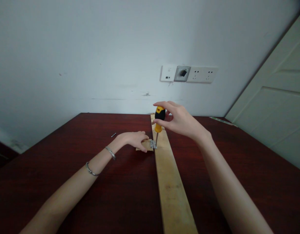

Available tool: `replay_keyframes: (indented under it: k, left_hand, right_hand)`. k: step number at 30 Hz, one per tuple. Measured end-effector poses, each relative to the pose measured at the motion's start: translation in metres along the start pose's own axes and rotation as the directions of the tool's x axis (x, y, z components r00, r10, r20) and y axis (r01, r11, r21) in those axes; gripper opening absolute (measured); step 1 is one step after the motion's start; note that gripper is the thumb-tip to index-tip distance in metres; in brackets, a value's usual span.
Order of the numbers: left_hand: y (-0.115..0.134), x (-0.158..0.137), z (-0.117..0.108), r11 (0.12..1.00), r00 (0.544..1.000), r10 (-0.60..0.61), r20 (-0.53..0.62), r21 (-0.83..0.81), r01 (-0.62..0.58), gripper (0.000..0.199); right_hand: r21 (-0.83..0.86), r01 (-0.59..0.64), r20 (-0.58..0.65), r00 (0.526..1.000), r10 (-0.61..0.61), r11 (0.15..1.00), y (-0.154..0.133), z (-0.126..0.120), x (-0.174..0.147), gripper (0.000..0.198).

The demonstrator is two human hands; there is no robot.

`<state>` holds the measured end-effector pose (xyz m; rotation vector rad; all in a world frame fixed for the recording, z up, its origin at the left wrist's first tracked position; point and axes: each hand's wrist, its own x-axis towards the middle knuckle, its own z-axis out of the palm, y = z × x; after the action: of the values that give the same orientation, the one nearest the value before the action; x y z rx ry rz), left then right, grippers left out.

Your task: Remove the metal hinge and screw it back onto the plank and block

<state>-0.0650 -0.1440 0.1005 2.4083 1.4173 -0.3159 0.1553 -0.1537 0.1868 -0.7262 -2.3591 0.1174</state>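
A yellow and black screwdriver [160, 114] stands nearly upright, its handle gripped in the fingers of my right hand [178, 118]. Its tip meets a small metal hinge [153, 145], on the part lying over a long wooden board [169, 175]. To the left, a short wooden block [147, 145] carries the hinge's other leaf. My left hand [135, 139] holds this block down, thumb on the near side and fingers over the far side. Whether a screw sits under the tip is too small to tell.
The dark red table [115, 195] reaches back to a pale wall. A loose metal screw or nail [113, 135] lies left of my left hand. Wall sockets [189, 74] are behind, and a panelled white door [281, 87] stands at right. A thin strip [223, 121] lies near the back right edge.
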Motion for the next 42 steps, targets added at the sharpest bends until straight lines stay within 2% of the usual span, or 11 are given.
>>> replay_keyframes:
  k: [5,9,12,19,33,42]
  left_hand:
    - [0.0021,-0.0015,-0.0013,1.0,1.0,-0.001,0.0,0.01,0.001,0.07]
    - [0.0005,-0.0001,-0.0003,1.0,1.0,0.0,0.005,0.008,0.0,0.074]
    - [-0.0008,0.0009,0.0008,1.0,1.0,-0.001,0.005,0.002,0.001,0.074]
    - [0.0021,-0.0003,-0.0004,1.0,1.0,-0.002,0.003,0.008,0.002,0.066]
    - [0.0021,-0.0003,0.0001,1.0,1.0,-0.01,0.011,-0.001,0.01,0.077]
    - [0.0026,-0.0002,-0.0001,1.0,1.0,-0.009,0.01,-0.001,0.009,0.074]
  right_hand:
    - [-0.004,0.007,-0.025,1.0,-0.007,1.0,0.0026,0.0011,0.0011,0.041]
    - [-0.012,0.001,-0.006,1.0,-0.002,1.0,0.002,0.0003,0.0008,0.047]
    - [-0.013,0.022,0.009,1.0,-0.022,1.0,0.0001,-0.0008,0.0001,0.044]
    - [-0.012,0.029,-0.009,1.0,-0.029,1.0,0.0042,0.0025,0.0016,0.037]
    - [0.026,0.059,0.004,0.998,-0.059,0.998,0.0078,0.0002,0.0008,0.05]
    - [0.056,0.035,0.017,0.999,-0.036,0.998,0.0056,-0.0002,0.0002,0.044]
